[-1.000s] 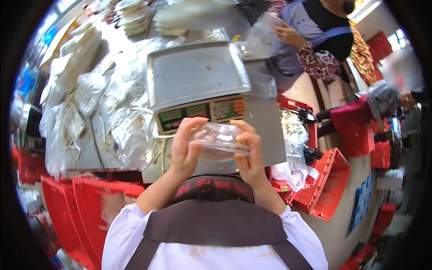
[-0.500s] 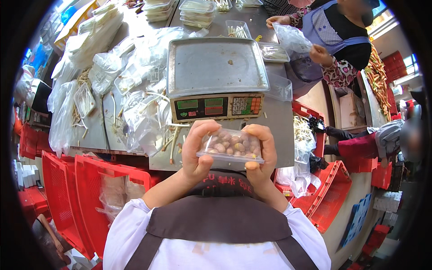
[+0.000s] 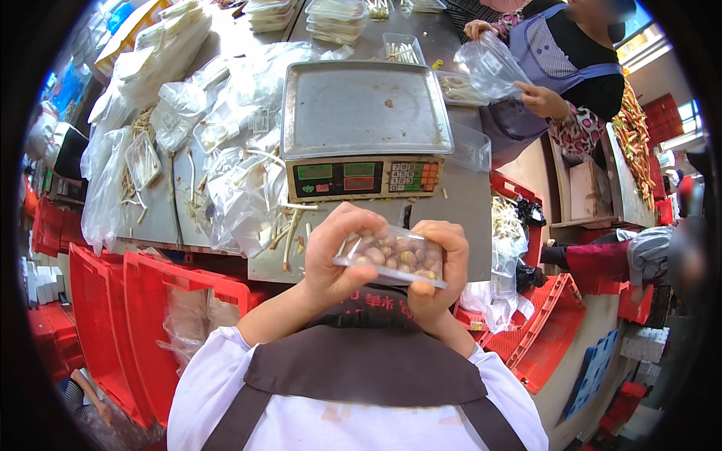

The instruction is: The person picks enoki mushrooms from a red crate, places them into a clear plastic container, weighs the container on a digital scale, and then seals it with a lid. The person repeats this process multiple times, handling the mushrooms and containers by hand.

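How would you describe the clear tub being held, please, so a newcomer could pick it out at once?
Find the metal weighing scale on the steel counter. Just in front of its display, the left hand and right hand grip a small clear tub between them. Unlike the tubs stacked at the counter's far end, it is lifted and full of brownish, rounded pieces.

Left hand [image 3: 335, 252] and right hand [image 3: 436, 270] raised, fingers curled, gripping

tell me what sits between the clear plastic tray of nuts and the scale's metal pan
In the head view, the scale's display panel and a strip of steel table.
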Demonstrator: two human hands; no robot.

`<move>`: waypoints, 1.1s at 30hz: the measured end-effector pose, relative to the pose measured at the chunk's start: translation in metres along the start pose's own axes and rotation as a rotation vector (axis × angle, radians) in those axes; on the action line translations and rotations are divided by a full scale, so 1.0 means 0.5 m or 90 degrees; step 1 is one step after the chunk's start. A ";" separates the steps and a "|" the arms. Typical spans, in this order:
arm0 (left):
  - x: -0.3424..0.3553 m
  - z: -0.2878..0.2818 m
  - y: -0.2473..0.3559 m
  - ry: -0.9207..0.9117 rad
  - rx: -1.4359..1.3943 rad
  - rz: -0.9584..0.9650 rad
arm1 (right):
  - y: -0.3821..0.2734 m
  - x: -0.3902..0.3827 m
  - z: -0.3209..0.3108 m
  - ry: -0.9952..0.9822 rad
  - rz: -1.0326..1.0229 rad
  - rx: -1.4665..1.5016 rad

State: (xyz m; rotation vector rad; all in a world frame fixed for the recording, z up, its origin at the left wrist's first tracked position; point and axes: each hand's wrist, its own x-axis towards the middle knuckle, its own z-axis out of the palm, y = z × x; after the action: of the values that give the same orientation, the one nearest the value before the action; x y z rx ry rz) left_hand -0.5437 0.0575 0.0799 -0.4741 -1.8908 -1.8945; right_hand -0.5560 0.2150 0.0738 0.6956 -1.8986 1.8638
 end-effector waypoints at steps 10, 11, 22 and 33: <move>-0.085 -0.033 -0.216 -0.004 -0.145 -0.447 | 0.209 -0.067 0.023 0.193 0.584 0.267; -0.106 -0.038 -0.217 -0.017 -0.091 -0.460 | 0.229 -0.078 0.021 0.229 0.628 0.304; -0.143 -0.056 -0.230 -0.003 0.145 -0.426 | 0.253 -0.092 0.034 0.179 0.720 0.385; -0.187 -0.078 -0.127 -0.072 -0.063 -0.535 | 0.274 -0.103 0.022 0.232 0.750 0.432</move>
State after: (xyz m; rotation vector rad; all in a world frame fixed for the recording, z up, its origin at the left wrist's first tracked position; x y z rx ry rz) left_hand -0.4948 0.0229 -0.0233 0.2546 -2.2924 -2.5062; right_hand -0.5953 0.2073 -0.0674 -0.8116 -1.4575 3.0705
